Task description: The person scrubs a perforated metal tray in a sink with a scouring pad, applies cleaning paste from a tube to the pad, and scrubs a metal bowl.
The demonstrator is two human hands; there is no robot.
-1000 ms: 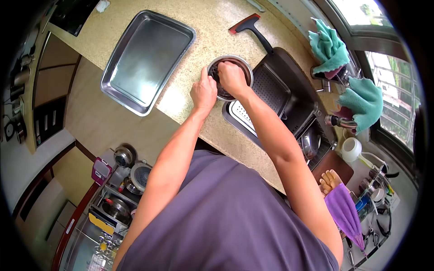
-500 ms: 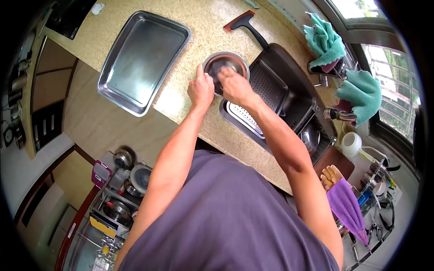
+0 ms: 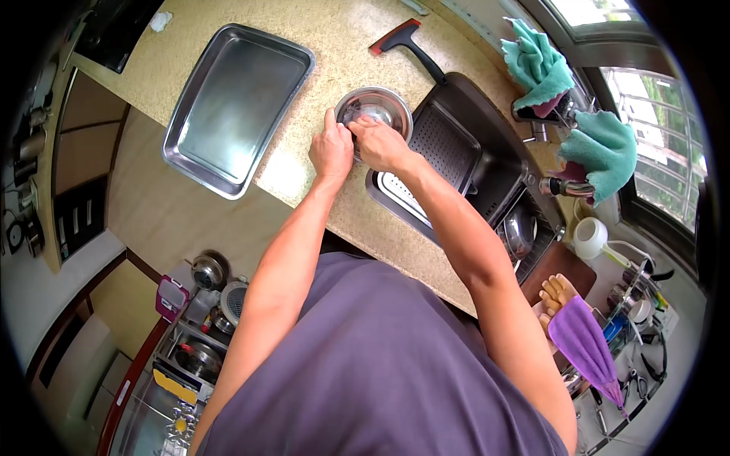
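A round stainless steel bowl (image 3: 395, 106) stands on the counter just left of the sink. My left hand (image 3: 332, 152) grips the bowl's near-left rim, its thumb lying up along the edge. Inside the near-left part of the bowl, the fingers of my right hand (image 3: 382, 144) are bent and pressed together against the wall. Whatever they hold is mostly hidden; a dark patch shows beside the fingertips. The two hands almost touch.
A rectangular metal baking tray (image 3: 232, 110) lies to the left. Behind the bowl rests a squeegee (image 3: 407, 42). On the right, the dark sink (image 3: 498, 114) holds a perforated tray (image 3: 445, 144). Green cloths (image 3: 601, 156) hang near the window, and a purple cloth (image 3: 582, 342) hangs lower right.
My right hand has moved from the middle of the bowl left towards its near-left rim, beside my left hand. The left hand keeps its grip on the bowl.
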